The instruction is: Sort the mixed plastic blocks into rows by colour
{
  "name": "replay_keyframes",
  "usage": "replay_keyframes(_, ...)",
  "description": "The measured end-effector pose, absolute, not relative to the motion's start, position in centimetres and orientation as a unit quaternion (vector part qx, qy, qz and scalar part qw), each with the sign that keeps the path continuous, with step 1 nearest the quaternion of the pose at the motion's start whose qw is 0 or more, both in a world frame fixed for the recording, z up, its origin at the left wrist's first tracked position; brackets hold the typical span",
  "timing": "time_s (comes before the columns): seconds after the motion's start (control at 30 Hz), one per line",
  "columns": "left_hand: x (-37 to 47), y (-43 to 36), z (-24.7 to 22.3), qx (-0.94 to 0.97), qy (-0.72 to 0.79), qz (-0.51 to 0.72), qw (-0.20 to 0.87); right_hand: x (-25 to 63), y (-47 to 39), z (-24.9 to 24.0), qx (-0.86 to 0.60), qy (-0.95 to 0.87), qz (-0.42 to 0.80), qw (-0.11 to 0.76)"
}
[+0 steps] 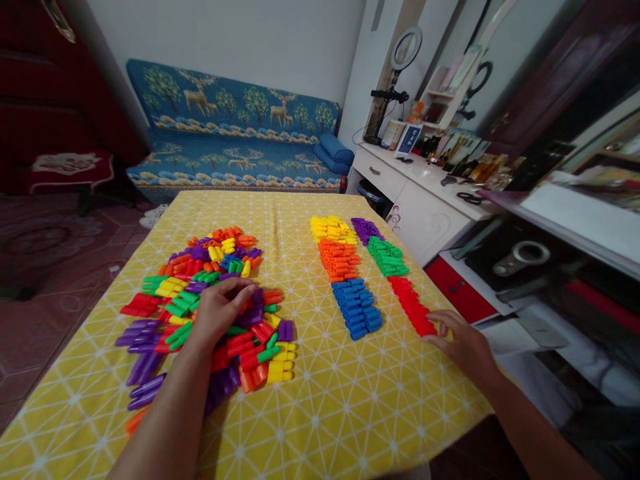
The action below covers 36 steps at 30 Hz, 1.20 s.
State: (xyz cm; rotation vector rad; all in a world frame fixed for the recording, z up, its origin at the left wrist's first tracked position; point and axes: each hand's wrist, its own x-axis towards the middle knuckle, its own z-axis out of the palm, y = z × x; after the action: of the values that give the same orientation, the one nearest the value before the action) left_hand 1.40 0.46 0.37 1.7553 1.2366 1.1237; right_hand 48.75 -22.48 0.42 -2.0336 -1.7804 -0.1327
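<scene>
Bullet-shaped plastic building blocks in mixed colours lie in a loose pile (185, 303) on the left of the table. My left hand (223, 310) rests over the middle of that pile with its fingers curled in. A purple block (254, 312) shows beside the fingertips; what the fingers hold is hidden. On the right, a row of red blocks (411, 303) runs toward me. The thumb and fingers of my right hand (460, 343) pinch a red block (425, 325) at its near end.
Sorted groups of yellow (333, 229), orange (339, 260), blue (356, 308), purple (367, 230) and green blocks (387, 257) lie on the yellow tablecloth (310, 400). A blue sofa (240, 160) stands behind the table, and a white dresser (425, 207) at the right.
</scene>
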Motion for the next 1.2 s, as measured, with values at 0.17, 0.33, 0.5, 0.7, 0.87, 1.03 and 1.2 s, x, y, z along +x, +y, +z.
replay_keyframes(0.17, 1.4, 0.5, 0.2, 0.672, 0.478, 0.435, 0.361, 48.2, -22.7, 1.1, -0.726, -0.643, -0.073, 0.231)
replay_keyframes(0.33, 1.5, 0.4, 0.4, 0.667, 0.482, 0.438, 0.361, 42.3, -20.6, 2.5, -0.679, -0.651, -0.076, 0.332)
replay_keyframes(0.5, 1.5, 0.1, 0.8, 0.648, 0.468, 0.468, 0.376, 30.6, -16.0, 1.7, -0.557, -0.74, 0.093, 0.365)
replay_keyframes(0.7, 0.7, 0.5, 1.4, 0.463, 0.422, 0.633, 0.455, 20.1, -11.2, 1.1, -0.515, -0.81, 0.178, 0.218)
replay_keyframes(0.87, -0.6, 1.5, 3.0, 0.25, 0.283, 0.74, 0.557, 18.0, -9.2, -0.5, -0.525, -0.8, 0.157, 0.243)
replay_keyframes(1.03, -1.2, 1.5, 4.4, 0.234, 0.297, 0.726, 0.574, 18.3, -8.4, -2.2, -0.555, -0.736, 0.16, 0.353)
replay_keyframes(1.2, -5.2, 1.6, 5.1, 0.434, 0.514, 0.689, 0.269, 19.1, -7.9, -2.6, -0.563, -0.673, 0.143, 0.459)
